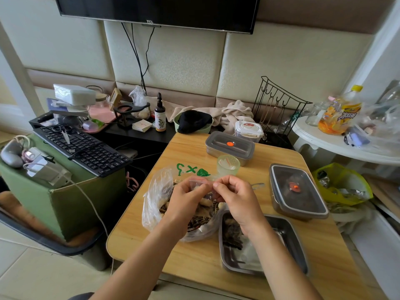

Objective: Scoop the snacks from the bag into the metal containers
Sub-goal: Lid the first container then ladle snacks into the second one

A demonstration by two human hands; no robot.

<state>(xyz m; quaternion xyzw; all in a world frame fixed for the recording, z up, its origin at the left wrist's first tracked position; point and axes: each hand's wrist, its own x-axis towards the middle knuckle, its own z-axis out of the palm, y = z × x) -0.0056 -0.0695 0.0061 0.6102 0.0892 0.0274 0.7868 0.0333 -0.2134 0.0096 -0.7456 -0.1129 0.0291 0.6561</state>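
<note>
head view: the small zip bag, clear film with a red strip along its top, is held up over the mouth of the large plastic bag at mid-table. the left hand and the right hand each pinch that top edge between thumb and curled fingers, apparently working the seal; whether it is open or closed cannot be told. pale snack pieces show through the film below the left thumb. the large plastic bag lies slumped and open on the wooden table, with striped seeds and some pale pieces inside. judgement on handling: both bags are thin, soft and light, will crumple and sag, and offer no stiff wall; the small one is best taken at the reinforced seal strip, as now, and supported beneath before tipping, or contents may spill. the seeds are loose and will scatter readily. just right of the large bag sits the open metal container, holding some dark snacks at its near-left end. beyond it stand the near lidded container and the far lidded container, both closed, with a green cup between the far one and the hands. a keyboard lies well apart to the left.
</note>
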